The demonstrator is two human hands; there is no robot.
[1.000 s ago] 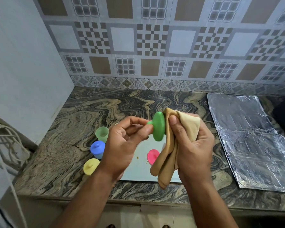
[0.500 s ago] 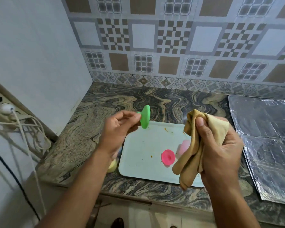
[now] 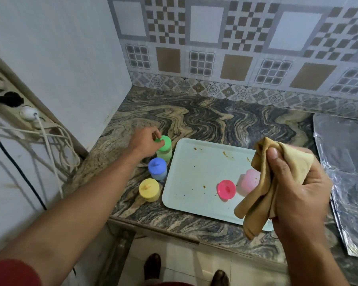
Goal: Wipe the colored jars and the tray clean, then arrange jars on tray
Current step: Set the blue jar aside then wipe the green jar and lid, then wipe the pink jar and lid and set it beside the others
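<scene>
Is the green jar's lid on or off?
On. The green lid sits on the green jar, with the left hand touching it.

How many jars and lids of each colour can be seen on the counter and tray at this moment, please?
Green: 1 jar, lid going on under the left hand
Blue: 1 closed jar
Yellow: 1 closed jar
Pink: 1 open jar, partly behind the cloth, and 1 loose lid, both on the tray
Total: 4 jars, 4 lids

I can read no text, label, brand or number anywhere here; the wall tiles (image 3: 215,48) carry only patterns.
</scene>
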